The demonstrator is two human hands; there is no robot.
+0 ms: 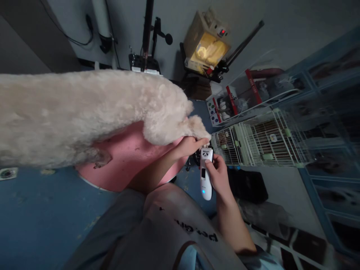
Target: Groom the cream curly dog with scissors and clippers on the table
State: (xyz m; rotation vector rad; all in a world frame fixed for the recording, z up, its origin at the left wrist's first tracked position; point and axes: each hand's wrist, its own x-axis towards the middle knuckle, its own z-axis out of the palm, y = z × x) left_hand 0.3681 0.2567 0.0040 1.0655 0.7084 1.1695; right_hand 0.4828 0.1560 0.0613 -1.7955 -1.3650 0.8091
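Note:
A cream curly-coated dog (84,112) stands on a round pink table (126,157), its body stretching left out of the frame. My left hand (189,145) is closed around the dog's paw (200,129) at the table's right edge. My right hand (218,173) grips a white electric clipper (206,174) with a small blue light near its lower end. The clipper's head points up at the held paw, very close to it.
A white wire cage (261,144) lies to the right of the table. Behind stand a lit yellow box (207,47) on a stand, a dark pole (146,33), and blue-framed glass enclosures (332,112). The floor (36,217) is blue.

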